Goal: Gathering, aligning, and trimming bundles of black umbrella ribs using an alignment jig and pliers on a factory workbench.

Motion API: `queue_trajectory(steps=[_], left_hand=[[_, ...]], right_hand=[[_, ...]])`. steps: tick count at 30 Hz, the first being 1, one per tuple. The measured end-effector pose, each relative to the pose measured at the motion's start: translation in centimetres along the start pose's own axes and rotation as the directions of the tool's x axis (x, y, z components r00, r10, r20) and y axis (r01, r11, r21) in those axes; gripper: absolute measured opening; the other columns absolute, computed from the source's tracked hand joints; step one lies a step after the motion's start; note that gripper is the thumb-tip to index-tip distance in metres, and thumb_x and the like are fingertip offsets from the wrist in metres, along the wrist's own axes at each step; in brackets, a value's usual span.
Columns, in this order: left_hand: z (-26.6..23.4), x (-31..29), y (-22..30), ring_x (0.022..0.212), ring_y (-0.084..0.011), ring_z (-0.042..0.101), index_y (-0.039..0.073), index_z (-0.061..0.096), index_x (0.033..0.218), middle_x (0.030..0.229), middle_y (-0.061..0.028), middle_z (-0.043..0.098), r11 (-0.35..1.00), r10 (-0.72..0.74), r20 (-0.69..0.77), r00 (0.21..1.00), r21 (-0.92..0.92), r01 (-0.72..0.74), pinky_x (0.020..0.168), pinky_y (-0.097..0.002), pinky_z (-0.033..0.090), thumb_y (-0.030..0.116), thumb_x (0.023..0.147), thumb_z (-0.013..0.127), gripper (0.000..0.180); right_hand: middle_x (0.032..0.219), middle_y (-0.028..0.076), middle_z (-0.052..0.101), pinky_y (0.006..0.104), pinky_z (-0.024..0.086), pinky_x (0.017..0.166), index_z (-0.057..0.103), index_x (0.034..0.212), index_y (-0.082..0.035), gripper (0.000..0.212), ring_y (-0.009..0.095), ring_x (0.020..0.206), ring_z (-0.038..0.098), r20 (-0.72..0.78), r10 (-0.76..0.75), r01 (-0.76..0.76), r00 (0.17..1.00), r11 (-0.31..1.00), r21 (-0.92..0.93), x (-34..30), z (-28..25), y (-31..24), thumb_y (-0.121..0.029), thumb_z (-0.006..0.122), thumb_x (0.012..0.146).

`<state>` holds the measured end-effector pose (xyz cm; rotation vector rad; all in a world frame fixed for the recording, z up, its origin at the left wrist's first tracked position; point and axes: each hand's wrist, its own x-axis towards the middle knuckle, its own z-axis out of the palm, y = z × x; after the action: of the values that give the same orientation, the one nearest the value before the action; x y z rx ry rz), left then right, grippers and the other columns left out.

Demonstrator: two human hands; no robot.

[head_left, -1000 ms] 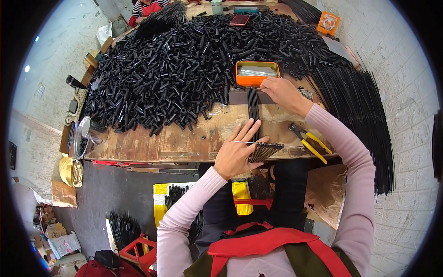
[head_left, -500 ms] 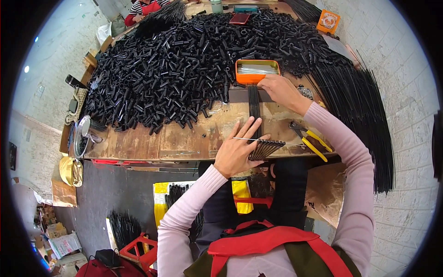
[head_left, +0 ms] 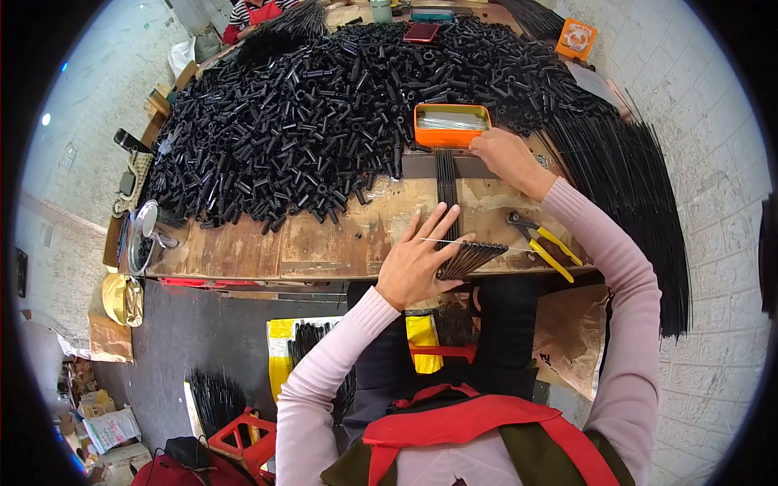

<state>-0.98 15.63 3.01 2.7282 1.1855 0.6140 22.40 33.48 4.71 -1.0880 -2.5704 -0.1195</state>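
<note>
My left hand point(head_left: 413, 259) lies over a bundle of thin black rods point(head_left: 447, 182), its fingers stretched and spread. Beside its thumb the near rod ends point(head_left: 478, 257) fan out to the right at the table's edge. A thin, pale metal wire point(head_left: 442, 240) crosses that fan and sticks out on both sides. My right hand point(head_left: 509, 160) is at the right end of an orange tin point(head_left: 452, 139), fingertips pinched together; whatever is between them is hidden. Several thin, pale wires point(head_left: 450, 121) lie inside the tin.
Yellow-handled pliers point(head_left: 551, 251) lie right of the fan. A large heap of short black tubes point(head_left: 300, 121) covers the back and left. Long black rods point(head_left: 628, 194) hang over the right edge. A clear plastic container point(head_left: 146, 235) stands at the left corner. Another person point(head_left: 261, 12) sits far left.
My right hand has shifted slightly right, from the tin's front edge to its right end. The fanned rod ends and the wire have moved a little to the right.
</note>
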Motion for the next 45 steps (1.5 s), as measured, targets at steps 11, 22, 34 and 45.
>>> queue_trajectory(steps=[11, 22, 34, 45], left_hand=[[0.1, 0.0, 0.0, 0.144, -0.0336, 0.034, 0.028, 0.049, 0.144, 0.158, -0.0145, 0.032, 1.0, -0.002, -0.011, 1.0, -0.03, 0.002, 0.117, -0.0525, 0.028, 0.041, 0.067, 0.084, 0.086], [0.1, -0.2, -0.2, 0.147, -0.0321, 0.028, 0.027, 0.047, 0.145, 0.16, -0.013, 0.027, 1.0, -0.01, 0.032, 0.999, 0.004, 0.01, 0.118, -0.0527, 0.026, 0.045, 0.07, 0.082, 0.084], [0.1, -0.2, -0.2, 0.148, -0.0324, 0.024, 0.026, 0.045, 0.146, 0.161, -0.0135, 0.023, 1.0, -0.006, 0.053, 0.999, -0.005, 0.007, 0.119, -0.0516, 0.025, 0.047, 0.071, 0.081, 0.086], [0.0, 0.1, -0.1, 0.148, -0.0343, 0.024, 0.027, 0.046, 0.145, 0.161, -0.0156, 0.024, 0.999, -0.009, 0.041, 0.999, -0.035, 0.01, 0.12, -0.0499, 0.024, 0.046, 0.069, 0.083, 0.086]], right_hand=[[0.089, 0.012, 0.065, 0.0399, 0.052, 0.078, 0.068, 0.094, -0.004, 0.01, 0.031, 0.09, 0.063, -0.107, -0.036, 0.051, 0.994, 0.989, 0.14, 0.0, -0.5, -0.5, -0.007, 0.063, 0.086], [0.091, 0.009, 0.067, 0.0379, 0.054, 0.079, 0.069, 0.094, -0.004, 0.012, 0.028, 0.09, 0.064, -0.106, -0.079, 0.08, 0.991, 0.997, -0.001, -0.4, -0.6, -0.7, -0.006, 0.063, 0.084], [0.091, 0.009, 0.066, 0.0367, 0.054, 0.078, 0.067, 0.093, -0.002, 0.01, 0.028, 0.09, 0.064, -0.192, -0.187, 0.197, 0.964, 0.98, 0.037, 0.5, 0.4, -0.2, -0.005, 0.063, 0.084], [0.095, 0.01, 0.069, 0.038, 0.053, 0.076, 0.067, 0.1, -0.005, 0.013, 0.029, 0.09, 0.066, -0.232, -0.052, 0.103, 0.971, 0.971, 0.215, 0.9, 0.6, -1.1, -0.01, 0.066, 0.088]])
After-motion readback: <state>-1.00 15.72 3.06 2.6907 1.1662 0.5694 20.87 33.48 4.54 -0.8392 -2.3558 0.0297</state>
